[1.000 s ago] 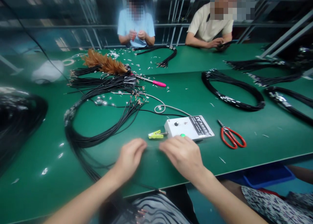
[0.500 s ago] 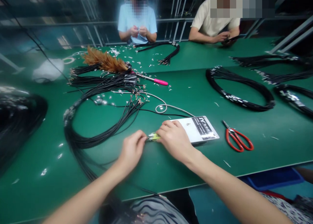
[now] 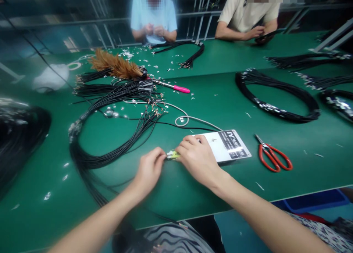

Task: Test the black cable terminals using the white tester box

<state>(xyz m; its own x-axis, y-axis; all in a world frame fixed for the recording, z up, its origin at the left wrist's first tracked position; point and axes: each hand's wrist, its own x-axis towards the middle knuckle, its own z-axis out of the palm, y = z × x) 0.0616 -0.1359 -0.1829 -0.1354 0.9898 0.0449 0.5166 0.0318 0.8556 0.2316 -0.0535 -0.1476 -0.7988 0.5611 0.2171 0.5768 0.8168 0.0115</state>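
Note:
My left hand [image 3: 150, 168] is closed in a pinch on the end of a thin black cable, mostly hidden by the fingers. Its fingertips meet the pale metal tip of a small yellow-green tool [image 3: 174, 155]. My right hand [image 3: 197, 157] is closed around the back of that tool, and its exact kind cannot be made out. The hand covers the left end of a flat white box [image 3: 217, 150] with a black "JY" label. Left of my hands lies a looped bundle of black cables [image 3: 110, 159] with bare copper ends.
Red-handled snips [image 3: 274, 157] lie right of the box. A brown feather duster [image 3: 116, 65] with a pink handle rests beyond the cables. More cable coils [image 3: 278, 95] lie at the right. A grey cord [image 3: 204, 121] runs to the box. Two people sit across the green table [image 3: 193, 194].
The view has shifted slightly, so the snips and right-hand coils sit farther right. Both hands keep almost the same hold and place at the tool.

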